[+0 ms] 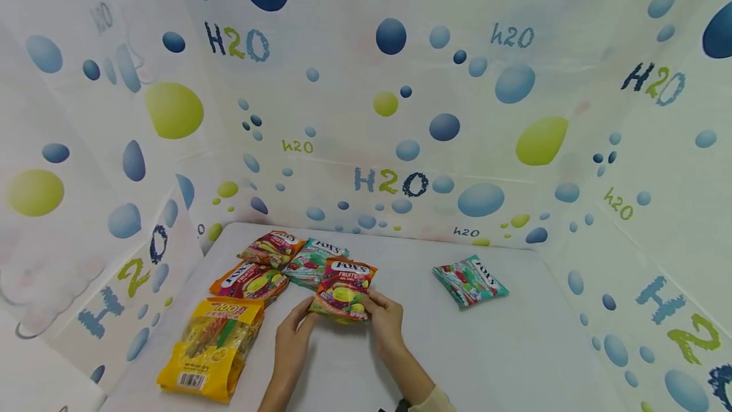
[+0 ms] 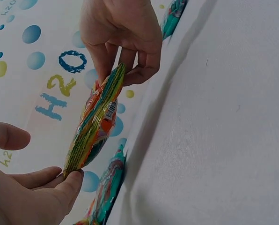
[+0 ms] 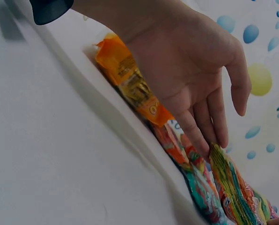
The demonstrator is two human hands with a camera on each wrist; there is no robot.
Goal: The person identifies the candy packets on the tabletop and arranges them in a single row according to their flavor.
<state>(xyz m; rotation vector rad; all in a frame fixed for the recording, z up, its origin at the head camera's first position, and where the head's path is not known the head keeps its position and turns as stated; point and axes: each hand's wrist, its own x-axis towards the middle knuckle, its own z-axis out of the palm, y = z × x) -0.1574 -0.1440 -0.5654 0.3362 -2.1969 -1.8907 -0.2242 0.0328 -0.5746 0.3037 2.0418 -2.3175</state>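
Both hands hold a red and orange bag of Fox's fruit candy [image 1: 344,291] up over the white table, front facing the head camera. My left hand [image 1: 294,339] grips its lower left corner; in the left wrist view, the left fingers [image 2: 60,180] meet at that corner. My right hand [image 1: 386,323] grips the opposite edge, its fingertips right at the bag's striped side in the right wrist view. Just behind the held bag lies a teal Fox's bag [image 1: 311,262]. To its left are two more red and orange Fox's bags, an upper one [image 1: 271,248] and a lower one [image 1: 250,281].
A large yellow bag [image 1: 211,348] lies at the table's front left. Farther right, a separate teal Fox's bag [image 1: 471,281] lies by itself. White walls [image 1: 343,113] with blue and green drops and "H2O" lettering enclose the table [image 1: 486,348] at the back and sides.
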